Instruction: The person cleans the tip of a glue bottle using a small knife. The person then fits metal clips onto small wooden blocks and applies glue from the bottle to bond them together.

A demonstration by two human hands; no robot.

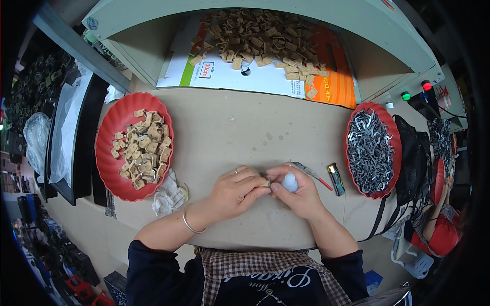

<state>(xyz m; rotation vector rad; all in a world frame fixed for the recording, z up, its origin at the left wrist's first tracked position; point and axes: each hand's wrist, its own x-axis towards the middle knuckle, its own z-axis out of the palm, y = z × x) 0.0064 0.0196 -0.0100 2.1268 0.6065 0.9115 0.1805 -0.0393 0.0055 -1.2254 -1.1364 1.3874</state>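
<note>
Over the near middle of the table, my hands meet. My left hand (237,189) pinches a small tan bracket-like piece (267,183) between thumb and forefinger; the fingers cover most of it. Wrapped by the fingers of my right hand (302,200) is a small pale squeeze bottle (290,182). Its rounded bottom faces up, and its other end is hidden by the hand near the tan piece. To the left, a red scalloped bowl (105,148) holds many tan pieces, some with metal bits in them. At the right, another red bowl (396,158) is full of bent grey metal clips (370,153).
A thin red-handled tool (317,176) and a green-and-black cylinder (335,178) lie right of my hands. A crumpled white cloth (170,198) sits by the left bowl. Under the machine-like housing (377,30), tan pieces (265,35) are heaped on cardboard (229,81).
</note>
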